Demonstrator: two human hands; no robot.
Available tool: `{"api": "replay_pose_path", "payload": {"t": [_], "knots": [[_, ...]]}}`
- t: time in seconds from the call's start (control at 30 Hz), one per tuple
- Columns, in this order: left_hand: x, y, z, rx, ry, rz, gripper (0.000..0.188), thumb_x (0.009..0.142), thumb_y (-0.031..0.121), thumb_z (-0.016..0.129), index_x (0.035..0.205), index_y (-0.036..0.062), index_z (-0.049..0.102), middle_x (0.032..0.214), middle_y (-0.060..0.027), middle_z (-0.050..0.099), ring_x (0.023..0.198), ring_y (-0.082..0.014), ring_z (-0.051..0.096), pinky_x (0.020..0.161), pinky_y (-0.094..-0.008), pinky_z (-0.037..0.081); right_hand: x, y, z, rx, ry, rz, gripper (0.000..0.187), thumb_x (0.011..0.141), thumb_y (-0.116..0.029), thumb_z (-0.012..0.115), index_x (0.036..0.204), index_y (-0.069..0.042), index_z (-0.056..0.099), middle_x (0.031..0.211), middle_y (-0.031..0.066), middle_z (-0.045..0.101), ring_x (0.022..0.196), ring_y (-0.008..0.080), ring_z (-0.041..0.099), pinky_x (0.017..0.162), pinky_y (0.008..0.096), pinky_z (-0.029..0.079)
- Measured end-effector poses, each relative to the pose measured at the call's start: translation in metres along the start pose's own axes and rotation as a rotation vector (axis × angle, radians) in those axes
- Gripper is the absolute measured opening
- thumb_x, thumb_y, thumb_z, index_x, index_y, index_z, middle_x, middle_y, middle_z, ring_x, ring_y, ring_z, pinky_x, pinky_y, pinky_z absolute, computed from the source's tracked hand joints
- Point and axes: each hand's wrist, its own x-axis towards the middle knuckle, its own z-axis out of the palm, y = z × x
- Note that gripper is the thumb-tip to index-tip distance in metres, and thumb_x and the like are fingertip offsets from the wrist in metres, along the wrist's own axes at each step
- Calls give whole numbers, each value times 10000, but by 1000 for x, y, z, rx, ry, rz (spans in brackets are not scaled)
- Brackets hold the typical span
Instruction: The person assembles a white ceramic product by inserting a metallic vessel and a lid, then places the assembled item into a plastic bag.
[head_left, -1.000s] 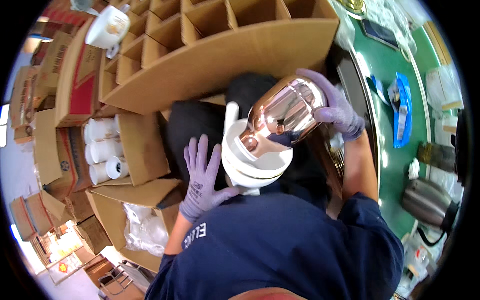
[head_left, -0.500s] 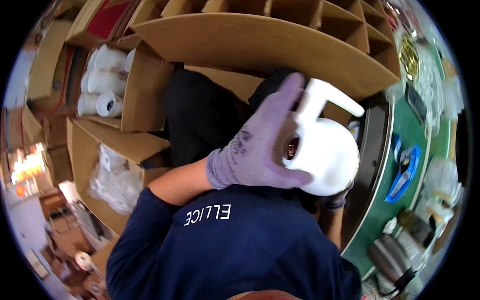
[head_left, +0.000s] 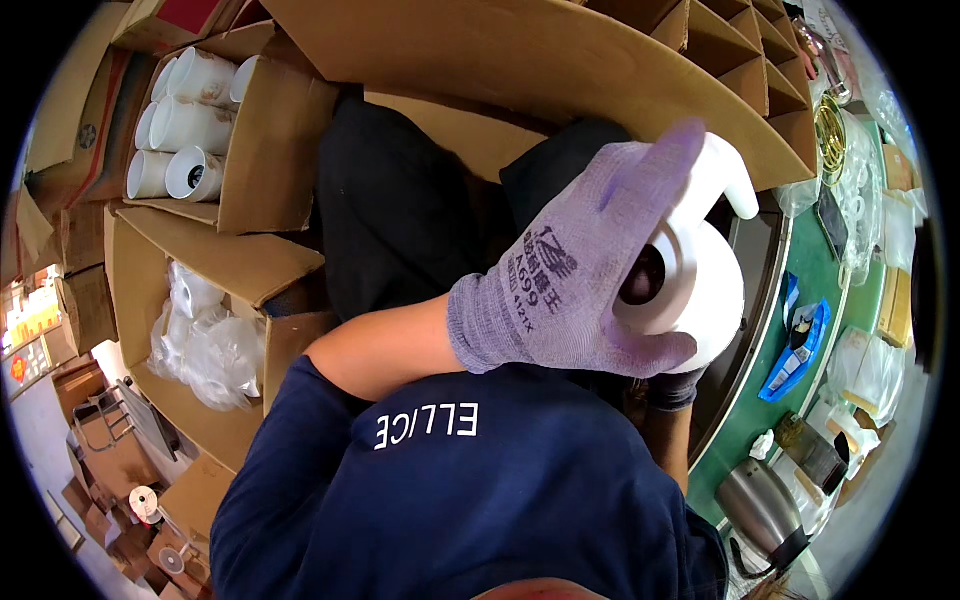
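Note:
My left hand (head_left: 590, 265), in a grey-purple glove, grips a white jug (head_left: 715, 290) from its left side. Its thumb lies along the near side, and its fingers stretch toward the angled white handle (head_left: 725, 175). The jug is tilted, so its round mouth faces left, with a dark reddish inside. My right hand (head_left: 672, 388) is under the jug at its near side. Only its dark glove cuff and a little of the hand show; the fingers are hidden behind the jug.
A divided cardboard box (head_left: 560, 55) stands ahead of my knees. At left, one carton holds several white cylinders (head_left: 190, 125), another clear-wrapped parts (head_left: 215, 345). On the green bench (head_left: 815, 255) at right lie a blue packet (head_left: 797, 350), a steel kettle (head_left: 765, 510) and plastic bags.
My left hand and the jug have moved to the right. The jug has turned, so its mouth shows more openly. The whole view has shifted slightly.

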Motion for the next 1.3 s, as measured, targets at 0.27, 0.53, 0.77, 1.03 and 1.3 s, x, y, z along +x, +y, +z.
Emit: {"api": "replay_pose_path", "payload": {"t": [0.27, 0.53, 0.77, 1.03, 1.3], "knots": [[-13, -14, -12, -155, 115, -43, 1233, 600, 296, 901, 1557, -27, 194, 1391, -242, 431, 1243, -403, 469, 1062, -453, 384, 8, -5, 8, -19, 21, -34, 732, 956, -430, 525, 1533, -28, 320, 1509, 179, 438, 1381, 310, 447, 1141, 442, 375], [-16, -16, -17, -191, 239, 11, 1128, 661, 253, 860, 1558, -1, 225, 1430, -268, 392, 1252, -435, 457, 1055, -497, 383, 16, -14, 13, -33, 29, -56, 694, 980, -396, 511, 1535, -28, 316, 1518, 178, 428, 1390, 309, 436, 1151, 434, 359], [-15, -20, -20, -161, 281, -23, 1150, 651, 282, 855, 1560, -2, 211, 1417, -282, 397, 1240, -458, 460, 1057, -507, 383, 19, -23, 15, -41, 19, -62, 660, 1001, -366, 499, 1537, -28, 313, 1526, 177, 420, 1398, 308, 426, 1161, 426, 345], [-25, -37, -19, -155, 297, 32, 1033, 656, 305, 845, 1503, -7, 344, 1391, -242, 415, 1262, -410, 445, 1067, -480, 375, 29, -35, 9, -15, -17, -67, 623, 1024, -333, 485, 1539, -28, 310, 1535, 175, 410, 1407, 306, 415, 1171, 417, 330], [-147, -61, -7, -274, 53, -847, 450, 1039, 138, 436, 1454, -32, 398, 1427, -209, 506, 1344, -281, 481, 1127, -350, 359, 44, -80, 92, -1324, -496, -356, 658, 986, -406, 520, 1462, 40, 434, 1440, 224, 506, 1343, 327, 489, 1137, 402, 350]]}}
